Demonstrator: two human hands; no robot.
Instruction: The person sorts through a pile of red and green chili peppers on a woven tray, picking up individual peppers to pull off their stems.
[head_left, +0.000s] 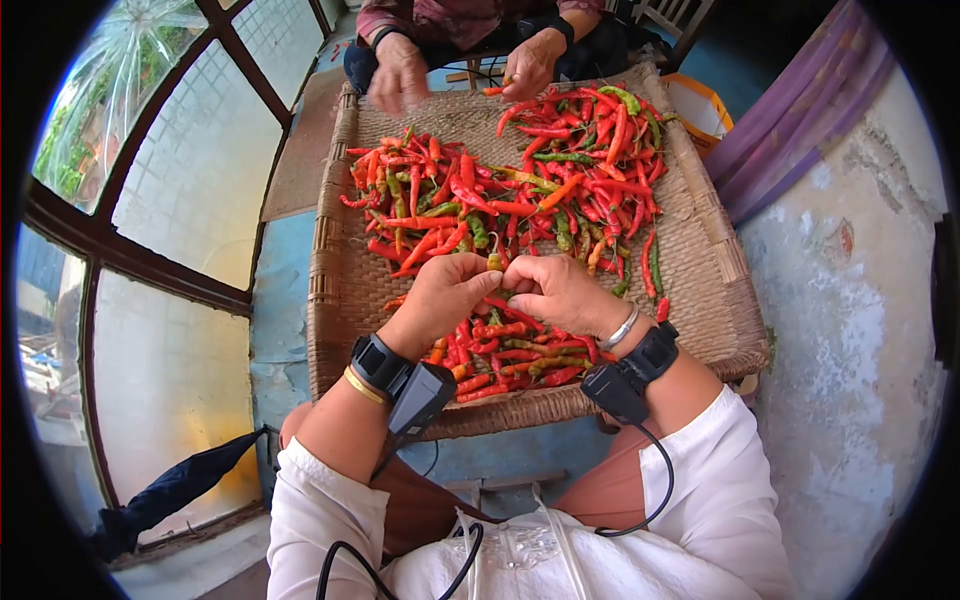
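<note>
A yellow-green chili pepper (493, 261) shows between my two hands, above the near part of the woven tray (700, 250). My left hand (447, 296) pinches it from the left with thumb and forefinger. Against its right side my right hand (560, 292) is closed, the fingertips bent together; whether they grip the pepper or its stem is too small to tell. Red, orange and green chilies (520, 200) lie heaped beyond my hands, and a smaller heap (500, 355) lies under and in front of them.
Across the tray sits a co-worker, whose one hand (399, 75) is blurred and whose other hand (533, 66) holds an orange-red chili. A yellow-rimmed container (705, 100) stands beyond the tray's right edge. Windows line the left, and a dark folded umbrella (185, 485) leans there.
</note>
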